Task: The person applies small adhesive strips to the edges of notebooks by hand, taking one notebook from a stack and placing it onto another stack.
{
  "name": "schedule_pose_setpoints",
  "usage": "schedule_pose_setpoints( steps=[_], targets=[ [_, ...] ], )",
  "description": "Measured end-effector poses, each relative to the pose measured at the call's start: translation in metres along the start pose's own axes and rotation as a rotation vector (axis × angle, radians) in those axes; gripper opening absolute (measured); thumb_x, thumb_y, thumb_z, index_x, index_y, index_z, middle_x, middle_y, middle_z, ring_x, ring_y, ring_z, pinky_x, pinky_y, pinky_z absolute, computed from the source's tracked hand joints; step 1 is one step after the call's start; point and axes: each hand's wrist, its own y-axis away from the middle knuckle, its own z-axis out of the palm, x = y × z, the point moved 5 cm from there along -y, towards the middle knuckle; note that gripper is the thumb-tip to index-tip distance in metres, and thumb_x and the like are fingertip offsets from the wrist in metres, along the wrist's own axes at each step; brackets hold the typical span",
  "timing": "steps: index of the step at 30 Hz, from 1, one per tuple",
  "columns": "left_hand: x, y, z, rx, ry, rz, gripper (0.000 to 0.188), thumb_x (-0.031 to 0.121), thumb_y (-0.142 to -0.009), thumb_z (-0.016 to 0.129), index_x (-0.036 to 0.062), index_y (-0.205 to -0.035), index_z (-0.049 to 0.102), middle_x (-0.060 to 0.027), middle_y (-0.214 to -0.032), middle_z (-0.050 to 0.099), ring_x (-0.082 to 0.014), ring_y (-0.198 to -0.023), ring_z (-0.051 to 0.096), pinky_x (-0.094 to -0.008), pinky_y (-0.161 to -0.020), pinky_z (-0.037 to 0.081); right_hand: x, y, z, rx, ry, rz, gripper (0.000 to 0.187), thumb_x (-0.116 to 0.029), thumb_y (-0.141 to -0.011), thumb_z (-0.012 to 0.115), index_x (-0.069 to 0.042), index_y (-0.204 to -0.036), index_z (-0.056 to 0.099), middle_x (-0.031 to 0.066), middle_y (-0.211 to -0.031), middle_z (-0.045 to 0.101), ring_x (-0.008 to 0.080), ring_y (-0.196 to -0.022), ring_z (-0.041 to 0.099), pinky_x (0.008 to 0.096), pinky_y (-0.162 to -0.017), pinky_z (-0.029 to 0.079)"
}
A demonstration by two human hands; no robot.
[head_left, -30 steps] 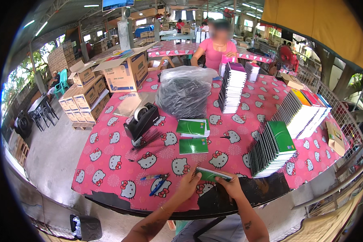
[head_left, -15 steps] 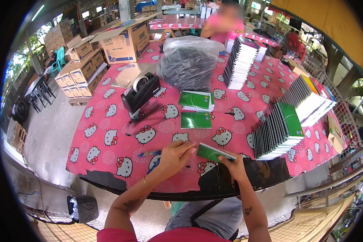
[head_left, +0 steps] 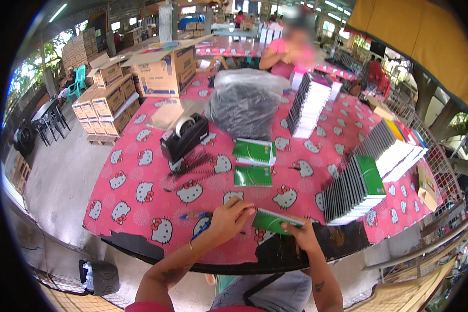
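Both hands, left hand and right hand, closed on a green spiral notebook at the table's near edge, six o'clock, blue pen at its nine o'clock.

Three loose green notebooks, one tape dispenser, one black bag.

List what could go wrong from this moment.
The green notebook held by both hands, left hand and right hand, sits near the table edge and may slip off. The blue pen by the left wrist could be knocked. The leaning notebook row might topple.
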Motion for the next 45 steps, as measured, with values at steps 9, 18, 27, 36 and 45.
schedule_pose_setpoints(
  steps=[9, 18, 27, 36, 45],
  targets=[
    [0.018, -0.004, -0.008, -0.091, -0.071, 0.168, 0.017, 0.021, -0.094, 0.066, 0.0118, -0.108, 0.063, -0.0103, -0.095, 0.062, -0.0325, -0.077, 0.065, -0.044, -0.068, 0.053, -0.002, 0.003, 0.005, -0.058, -0.074, -0.005, 0.021, -0.006, -0.092, 0.073, -0.002, -0.113, 0.074, -0.0008, -0.102, 0.071, 0.0065, -0.092, 0.059, 0.0235, -0.08, 0.048],
    [0.007, -0.003, -0.008, -0.23, -0.074, 0.132, 0.022, 0.022, -0.095, 0.066, 0.0101, -0.114, 0.065, -0.0122, -0.096, 0.065, -0.0343, -0.084, 0.067, -0.0439, -0.071, 0.053, -0.007, 0.007, 0.013, -0.052, -0.073, 0.032, 0.024, -0.006, -0.092, 0.073, -0.002, -0.116, 0.073, 0.0005, -0.1, 0.072, 0.0069, -0.091, 0.061, 0.0236, -0.081, 0.049],
    [0.007, -0.01, -0.003, -0.292, -0.365, 0.172, 0.049, 0.043, -0.097, 0.059, 0.0058, -0.128, 0.059, -0.013, -0.124, 0.059, -0.0319, -0.109, 0.061, -0.0479, -0.088, 0.048, -0.019, 0.008, 0.024, -0.015, -0.086, -0.021, 0.025, -0.006, -0.091, 0.074, 0.001, -0.115, 0.071, 0.0014, -0.099, 0.071, 0.0073, -0.089, 0.062, 0.0235, -0.078, 0.05],
    [0.027, 0.004, 0.01, -0.101, -0.611, 0.272, 0.05, 0.043, -0.098, 0.056, 0.0071, -0.132, 0.059, -0.0128, -0.135, 0.055, -0.03, -0.118, 0.055, -0.0531, -0.097, 0.04, -0.018, 0.017, 0.03, 0.175, -0.134, -0.017, 0.023, -0.011, -0.091, 0.075, -0.001, -0.111, 0.072, -0.0025, -0.089, 0.066, 0.0057, -0.079, 0.059, 0.0217, -0.07, 0.047],
    [0.035, -0.03, 0.001, -0.151, -0.314, 0.344, 0.042, 0.033, -0.097, 0.062, 0.0095, -0.131, 0.058, -0.0139, -0.127, 0.058, -0.0328, -0.117, 0.055, -0.0567, -0.101, 0.037, -0.034, 0.022, 0.028, 0.205, -0.223, -0.03, 0.022, -0.007, -0.088, 0.076, 0.0, -0.109, 0.073, 0.0003, -0.092, 0.071, 0.0053, -0.076, 0.06, 0.0212, -0.07, 0.047]
  ],
)
